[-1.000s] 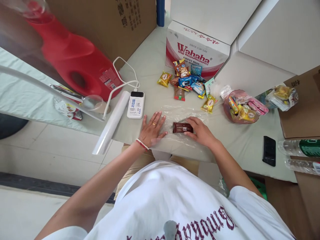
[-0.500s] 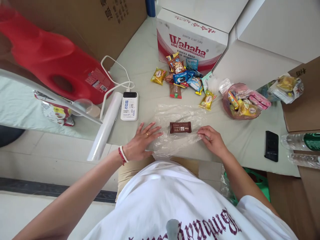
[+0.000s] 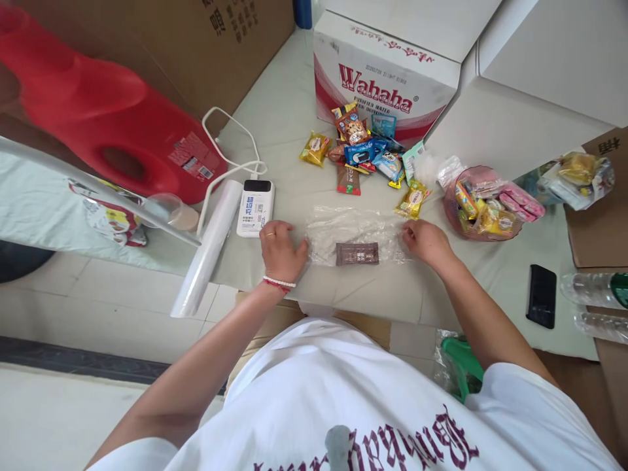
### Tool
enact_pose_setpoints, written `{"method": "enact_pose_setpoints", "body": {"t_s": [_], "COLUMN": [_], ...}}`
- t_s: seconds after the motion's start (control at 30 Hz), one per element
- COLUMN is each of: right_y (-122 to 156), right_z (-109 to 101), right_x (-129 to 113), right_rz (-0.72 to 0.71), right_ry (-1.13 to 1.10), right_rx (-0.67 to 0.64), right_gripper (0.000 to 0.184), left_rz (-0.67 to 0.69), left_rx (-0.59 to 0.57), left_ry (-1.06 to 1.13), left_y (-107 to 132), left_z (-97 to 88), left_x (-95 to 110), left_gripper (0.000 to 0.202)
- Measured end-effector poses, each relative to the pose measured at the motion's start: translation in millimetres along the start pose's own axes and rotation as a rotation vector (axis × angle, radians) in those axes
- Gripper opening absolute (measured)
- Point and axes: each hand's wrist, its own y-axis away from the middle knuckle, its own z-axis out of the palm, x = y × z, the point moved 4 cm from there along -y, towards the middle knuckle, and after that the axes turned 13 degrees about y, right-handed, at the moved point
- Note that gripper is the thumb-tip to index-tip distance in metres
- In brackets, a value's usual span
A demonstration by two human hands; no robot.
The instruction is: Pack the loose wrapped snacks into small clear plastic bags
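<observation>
A sheet of clear plastic film lies on the table in front of me, its front part now folded over a brown wrapped snack bar. The bar looks hazy through the film. At the film's left side, my left hand is closed with the fingers curled and the thumb against the film's edge. My right hand pinches the film's right edge, fingertips together. Just beyond the right hand lies a yellow snack packet. A white power bank sits right behind my left hand.
Assorted snack packets are heaped against a Wahaba-style white and red carton. On the right stand a pink bowl of snacks and a black phone. A film roll and red jug are at left.
Both hands have moved away from me, carrying the film's near edge over the snack bar. My left hand has gone from spread flat to curled.
</observation>
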Motion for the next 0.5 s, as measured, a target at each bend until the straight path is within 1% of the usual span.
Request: {"method": "enact_pose_setpoints", "body": {"t_s": [0.07, 0.1, 0.13, 0.17, 0.2, 0.23, 0.3, 0.33, 0.4, 0.43, 0.5], "right_y": [-7.9, -13.1, -18.8, -25.0, -31.5, -38.2, -51.6, -58.1, -69.7, -73.9, -77.1], "right_z": [-16.1, -21.2, -23.7, -23.4, -20.7, -16.4, -6.5, -1.9, 5.5, 7.7, 7.1], "right_x": [-15.7, -26.6, -38.7, -51.1, -63.1, -73.9, -90.9, -96.4, -101.2, -101.3, -100.0], "right_rz": [-0.073, -0.141, -0.22, -0.298, -0.362, -0.406, -0.429, -0.411, -0.345, -0.317, -0.325], "right_ry": [0.095, 0.107, 0.112, 0.12, 0.133, 0.152, 0.197, 0.213, 0.202, 0.173, 0.095], "right_rx": [0.093, 0.11, 0.109, 0.093, 0.067, 0.043, 0.019, 0.007, -0.065, -0.123, -0.218], "right_gripper": [0.034, 0.034, 0.035, 0.035, 0.036, 0.038, 0.049, 0.054, 0.061, 0.058, 0.04], "left_rz": [0.059, 0.11, 0.179, 0.265, 0.365, 0.472, 0.642, 0.678, 0.671, 0.646, 0.602], "left_rx": [0.166, 0.244, 0.299, 0.316, 0.284, 0.202, -0.026, -0.138, -0.313, -0.374, -0.445], "left_ry": [0.058, 0.077, 0.084, 0.084, 0.08, 0.074, 0.052, 0.03, -0.026, -0.053, -0.09], "left_y": [9.2, 16.3, 24.2, 31.9, 38.8, 44.3, 50.1, 49.7, 44.1, 40.5, 35.8], "left_z": [-10.9, -17.0, -22.0, -24.7, -24.3, -20.2, -4.3, 5.7, 25.3, 33.7, 45.6], "left_x": [5.8, 11.4, 19.3, 29.2, 40.9, 53.5, 75.8, 83.5, 90.6, 90.7, 87.3], "left_gripper": [0.035, 0.03, 0.025, 0.022, 0.021, 0.025, 0.038, 0.044, 0.046, 0.044, 0.041]}}
